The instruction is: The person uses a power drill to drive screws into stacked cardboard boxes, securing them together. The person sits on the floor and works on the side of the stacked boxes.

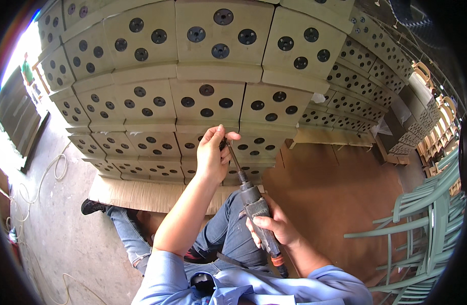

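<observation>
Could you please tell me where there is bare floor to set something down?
The brown floor looks free between the power tool, the right-hand stack and the green frames. Concrete is bare between the pale hose and the outstretched leg. It is crowded around the tool and among the frames.

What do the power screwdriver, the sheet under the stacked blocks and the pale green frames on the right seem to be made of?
Power screwdriver: dark, matt body, metal or hard plastic; its slim, straight bit looks like steel.
Sheet: probably corrugated cardboard, unfinished, given its tan colour and fine parallel ridges.
Pale green frames: apparently painted, given their even colour; metal or wood, I can't tell.
</observation>
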Action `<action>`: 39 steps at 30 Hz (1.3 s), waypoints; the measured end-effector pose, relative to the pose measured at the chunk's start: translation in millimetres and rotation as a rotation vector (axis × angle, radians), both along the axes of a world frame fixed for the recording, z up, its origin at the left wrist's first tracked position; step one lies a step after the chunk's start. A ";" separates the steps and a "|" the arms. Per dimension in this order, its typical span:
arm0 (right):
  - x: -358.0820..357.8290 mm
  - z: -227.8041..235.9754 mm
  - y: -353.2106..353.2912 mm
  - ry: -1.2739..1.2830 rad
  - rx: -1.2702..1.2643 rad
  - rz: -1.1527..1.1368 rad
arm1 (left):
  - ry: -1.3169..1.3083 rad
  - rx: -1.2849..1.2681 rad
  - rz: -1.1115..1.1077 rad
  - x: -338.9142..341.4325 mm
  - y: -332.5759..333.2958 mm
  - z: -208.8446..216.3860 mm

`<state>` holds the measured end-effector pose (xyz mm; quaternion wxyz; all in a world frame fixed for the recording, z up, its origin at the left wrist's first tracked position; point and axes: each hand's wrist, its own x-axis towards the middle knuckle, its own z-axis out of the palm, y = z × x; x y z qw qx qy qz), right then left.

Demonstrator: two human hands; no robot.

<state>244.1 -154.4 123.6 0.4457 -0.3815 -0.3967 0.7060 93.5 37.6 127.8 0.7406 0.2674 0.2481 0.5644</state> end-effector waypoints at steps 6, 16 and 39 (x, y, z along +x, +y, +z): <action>-0.9 3.5 1.2 -0.045 0.012 -0.030 | 0.054 0.008 -0.015 2.2 -1.1 -0.2; 9.8 4.4 -5.0 0.111 -0.048 -0.151 | 0.146 0.056 -0.216 31.3 10.7 9.8; 8.5 26.6 23.6 0.567 -0.111 -0.225 | 0.201 0.089 -0.232 81.9 22.1 31.6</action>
